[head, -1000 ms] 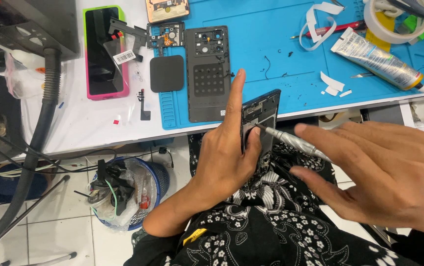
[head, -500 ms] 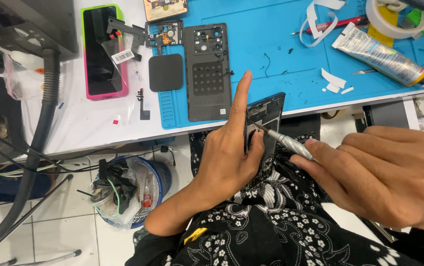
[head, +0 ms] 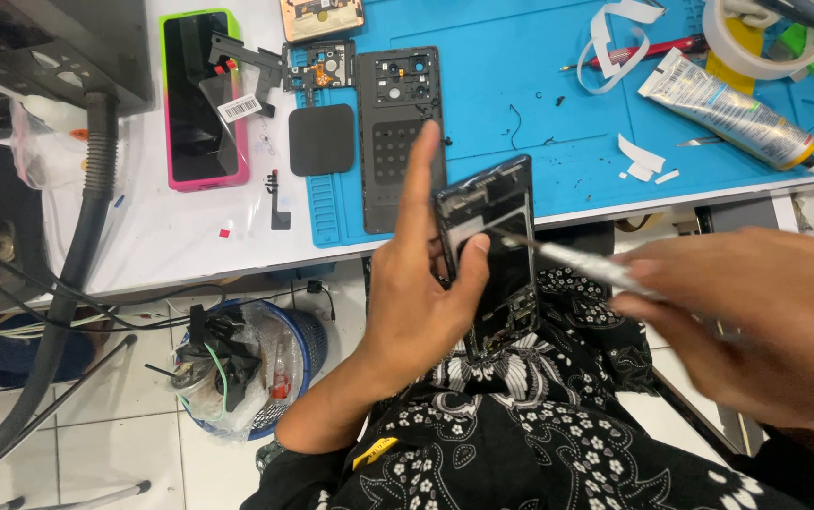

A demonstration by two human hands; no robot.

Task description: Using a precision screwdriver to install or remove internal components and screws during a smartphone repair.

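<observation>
Below the edge of the white bench, over a lap in black-and-white patterned cloth, the left hand [head: 421,302] is gripping one opened phone body [head: 492,255] upright, thumb pressed on its inner face and forefinger sticking straight up behind it. The right hand [head: 756,321] is pinching one metal-shafted tool [head: 567,255], whose tip is touching the upper part of the phone's interior; the hand is blurring, so its finger positions are hard to make out.

On the blue work mat [head: 539,85] one dark phone back cover [head: 399,132] is lying flat, with one black square pad [head: 322,140] just beside it and a small circuit board [head: 320,66] above that. One phone in a pink and green case [head: 201,99] is resting on the white bench to the left. One tube of adhesive [head: 737,118], one roll of white tape [head: 752,42] and several white tape scraps are sitting to the right. An orange-tinted part at the top edge is being cut off by the frame.

On the floor one blue bin [head: 246,368] is holding wires and scraps. A thick grey hose [head: 76,255] is running down the left side. The raised forefinger is covering part of the back cover.
</observation>
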